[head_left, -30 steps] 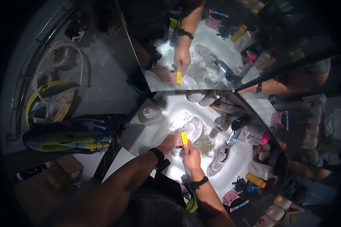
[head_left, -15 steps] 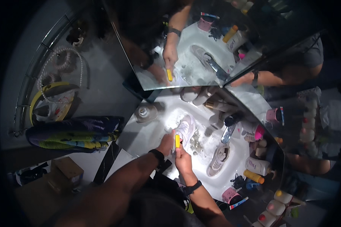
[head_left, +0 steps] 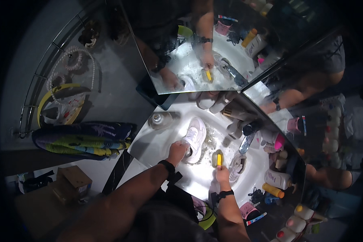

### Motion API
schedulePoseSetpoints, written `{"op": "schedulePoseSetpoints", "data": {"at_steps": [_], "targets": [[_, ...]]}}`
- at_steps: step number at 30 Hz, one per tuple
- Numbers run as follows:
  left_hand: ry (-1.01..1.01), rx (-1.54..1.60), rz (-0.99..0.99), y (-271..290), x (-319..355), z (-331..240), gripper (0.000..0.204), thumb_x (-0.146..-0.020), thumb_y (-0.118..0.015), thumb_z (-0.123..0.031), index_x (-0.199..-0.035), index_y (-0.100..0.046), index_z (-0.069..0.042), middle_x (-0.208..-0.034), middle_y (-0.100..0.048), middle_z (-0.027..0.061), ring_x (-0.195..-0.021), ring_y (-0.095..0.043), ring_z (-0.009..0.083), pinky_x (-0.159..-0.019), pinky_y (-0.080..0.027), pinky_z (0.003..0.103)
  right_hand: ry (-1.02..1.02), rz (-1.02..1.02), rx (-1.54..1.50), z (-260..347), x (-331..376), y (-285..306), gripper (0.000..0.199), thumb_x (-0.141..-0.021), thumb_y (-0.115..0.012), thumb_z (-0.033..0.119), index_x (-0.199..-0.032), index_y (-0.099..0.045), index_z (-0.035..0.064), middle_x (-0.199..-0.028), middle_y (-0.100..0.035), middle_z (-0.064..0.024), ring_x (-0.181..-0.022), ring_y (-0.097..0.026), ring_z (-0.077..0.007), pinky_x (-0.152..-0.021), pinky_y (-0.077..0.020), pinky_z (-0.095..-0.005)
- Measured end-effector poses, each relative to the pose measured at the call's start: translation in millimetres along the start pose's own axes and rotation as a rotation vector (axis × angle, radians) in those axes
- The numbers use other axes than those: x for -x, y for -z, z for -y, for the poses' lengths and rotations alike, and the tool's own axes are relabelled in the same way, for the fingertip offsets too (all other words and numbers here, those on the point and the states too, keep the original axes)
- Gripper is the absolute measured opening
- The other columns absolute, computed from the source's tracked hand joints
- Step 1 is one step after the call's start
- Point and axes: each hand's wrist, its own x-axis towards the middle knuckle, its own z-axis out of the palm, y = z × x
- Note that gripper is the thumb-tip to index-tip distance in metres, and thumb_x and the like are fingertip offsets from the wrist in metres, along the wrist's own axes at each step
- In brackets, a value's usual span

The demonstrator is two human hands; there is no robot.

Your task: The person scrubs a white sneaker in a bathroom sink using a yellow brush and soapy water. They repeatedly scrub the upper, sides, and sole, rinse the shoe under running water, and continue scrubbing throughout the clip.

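Note:
A pale sneaker (head_left: 196, 135) sits in soapy water on the left side of the white sink (head_left: 252, 183). My left hand (head_left: 177, 153) grips it at the heel and opening, fingers closed. To its right, my right hand (head_left: 222, 174) is wrapped around the handle of a yellow scrub brush (head_left: 219, 159). The brush is apart from the held shoe, over the water, its bristles hidden from sight. A second sneaker (head_left: 238, 165) rests against the sink's right side, close to my right hand and below the faucet (head_left: 246, 141).
A clear bottle (head_left: 159, 120) stands on the left ledge. Bottles, a white bottle (head_left: 277, 178), an orange tube (head_left: 272, 190) and a pink cup (head_left: 249, 210) crowd the right ledge. A mirror (head_left: 181, 48) rises behind. Folded towels (head_left: 80, 139) hang left, above a cardboard box (head_left: 73, 180).
My right hand has moved right with the brush, away from the held sneaker. My left hand still grips that shoe, which has tilted slightly. The whole view has shifted a little.

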Motion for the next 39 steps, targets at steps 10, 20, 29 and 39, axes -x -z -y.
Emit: {"op": "schedulePoseSetpoints", "data": {"at_steps": [10, 20, 29, 39], "targets": [[0.123, 0.614, -0.035, -17, 5, -28, 0.033, -0.094, -0.072, -0.018, -0.120, -0.071, 0.002, -0.094, -0.069, 0.0028, -0.082, -0.063, 0.0136, -0.079, -0.050, 0.029, 0.075, 0.013, 0.079, -24, -32, -4, 0.025, -0.100, -0.062, 0.021, -0.105, -0.068, -0.0023, -0.097, -0.076, -0.0270, -0.095, -0.075, -0.0424, -0.085, -0.0576, -0.0493], [0.232, 0.883, 0.145, -43, -50, 5, 0.057, -0.102, -0.069, -0.034, -0.141, -0.061, 0.007, -0.132, -0.071, 0.0161, -0.118, -0.070, 0.0291, -0.103, -0.052, 0.037, 0.235, 0.354, 0.228, -15, -57, 13, 0.033, -0.104, -0.059, 0.028, -0.118, -0.064, -0.0018, -0.108, -0.074, -0.0287, -0.109, -0.071, -0.0466, -0.094, -0.0551, -0.0503], [-0.009, -0.071, 0.005, -28, -29, 3, 0.053, -0.107, -0.060, -0.036, -0.129, -0.064, 0.013, -0.122, -0.073, 0.0285, -0.114, -0.072, 0.0348, -0.095, -0.053, 0.043, 0.240, 0.245, -0.233, 4, -14, 9, 0.031, -0.110, -0.062, 0.030, -0.111, -0.066, -0.0007, -0.084, -0.068, -0.0120, -0.076, -0.061, -0.0172, -0.072, -0.0523, -0.0343], [-0.451, -0.629, 0.012, -49, 28, 4, 0.058, -0.107, -0.055, -0.041, -0.081, -0.073, 0.007, -0.081, -0.069, 0.0344, -0.081, -0.069, 0.0536, -0.077, -0.055, 0.059, 0.205, -0.215, 0.194, 132, 20, 33, 0.046, -0.107, -0.054, 0.043, -0.098, -0.071, 0.0017, -0.092, -0.076, -0.0273, -0.087, -0.073, -0.0499, -0.078, -0.0572, -0.0599]]}}
